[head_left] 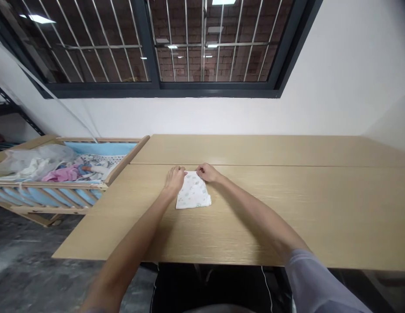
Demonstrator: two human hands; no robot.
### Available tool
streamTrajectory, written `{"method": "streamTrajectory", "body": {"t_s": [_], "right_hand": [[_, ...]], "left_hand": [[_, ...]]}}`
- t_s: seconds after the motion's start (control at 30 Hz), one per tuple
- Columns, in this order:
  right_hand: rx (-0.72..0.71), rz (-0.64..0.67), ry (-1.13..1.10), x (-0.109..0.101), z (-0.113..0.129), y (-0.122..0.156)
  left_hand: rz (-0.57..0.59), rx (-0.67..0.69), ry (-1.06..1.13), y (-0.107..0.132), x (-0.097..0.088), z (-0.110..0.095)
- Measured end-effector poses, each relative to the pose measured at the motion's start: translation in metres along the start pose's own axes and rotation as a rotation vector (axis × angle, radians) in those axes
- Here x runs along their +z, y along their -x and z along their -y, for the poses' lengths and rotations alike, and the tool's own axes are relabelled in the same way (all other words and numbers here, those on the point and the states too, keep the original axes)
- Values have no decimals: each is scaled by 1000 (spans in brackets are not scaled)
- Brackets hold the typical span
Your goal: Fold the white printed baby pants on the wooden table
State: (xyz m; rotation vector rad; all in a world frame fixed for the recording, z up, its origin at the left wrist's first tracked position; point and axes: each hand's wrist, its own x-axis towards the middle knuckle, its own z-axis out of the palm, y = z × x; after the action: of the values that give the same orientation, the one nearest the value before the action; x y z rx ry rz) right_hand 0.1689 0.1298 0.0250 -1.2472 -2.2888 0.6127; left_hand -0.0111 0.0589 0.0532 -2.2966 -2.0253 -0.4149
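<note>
A small white cloth with a faint coloured print lies folded on the light wooden table. My left hand pinches its far left corner, fingers closed on the fabric. At the far right corner my right hand also grips the cloth's edge with curled fingers. Both arms reach forward over the table.
A wooden crib with blue lining stands to the left against the table, holding a pile of clothes, pink and white among them, and a clear plastic bag. A white wall and a barred window lie behind.
</note>
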Motion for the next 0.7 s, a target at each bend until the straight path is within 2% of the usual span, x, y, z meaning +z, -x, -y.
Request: {"method": "streamTrajectory", "body": {"t_s": [0.1,0.17,0.27,0.37,0.5,0.7], "right_hand": [[-80,-78,45,-5,12,14],[-249,-54,89,-4,27,30],[-577,185,112,10,50,56],[-741,406,68,33,57,68],[-632,491,132,50,34,47],[-491,386,285,37,-11,-18]], "left_hand": [[-69,-17,-56,47,-3,-13],[-69,11,-124,87,0,-24],[-63,109,-213,136,16,-36],[-23,153,-238,158,35,-41],[-108,124,-216,162,49,-38],[-155,133,-186,162,53,-31]]}}
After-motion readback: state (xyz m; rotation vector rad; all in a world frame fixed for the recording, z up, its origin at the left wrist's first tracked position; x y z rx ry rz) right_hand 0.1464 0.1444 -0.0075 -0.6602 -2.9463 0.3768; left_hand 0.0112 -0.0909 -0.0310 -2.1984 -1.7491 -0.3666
